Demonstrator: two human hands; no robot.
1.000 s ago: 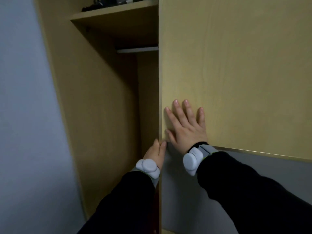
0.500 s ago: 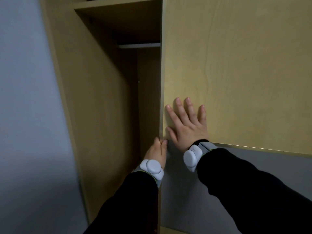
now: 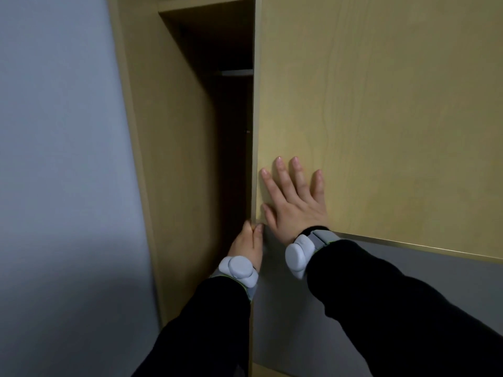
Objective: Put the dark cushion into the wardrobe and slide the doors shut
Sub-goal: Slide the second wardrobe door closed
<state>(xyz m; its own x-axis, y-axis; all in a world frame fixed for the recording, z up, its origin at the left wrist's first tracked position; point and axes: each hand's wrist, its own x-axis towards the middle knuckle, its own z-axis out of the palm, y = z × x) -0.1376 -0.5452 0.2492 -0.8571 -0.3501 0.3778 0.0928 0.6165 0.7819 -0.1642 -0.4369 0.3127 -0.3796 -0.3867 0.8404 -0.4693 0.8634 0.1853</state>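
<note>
The wardrobe's sliding door point(image 3: 381, 104) is light wood above and grey below. It covers most of the front and leaves a narrow dark gap point(image 3: 234, 145) at the left. My right hand point(image 3: 295, 202) lies flat on the wood panel near the door's left edge, fingers spread. My left hand point(image 3: 249, 243) grips that edge lower down, its fingers curled around it into the gap. The dark cushion is not in sight.
The wardrobe's left side panel point(image 3: 174, 159) stands just left of the gap, with an inner shelf point(image 3: 206, 4) at the top. A plain pale wall point(image 3: 60, 159) fills the left of the view.
The door's left edge has slid left toward the side panel, so the gap is narrower. Both hands moved left with it and kept their hold.
</note>
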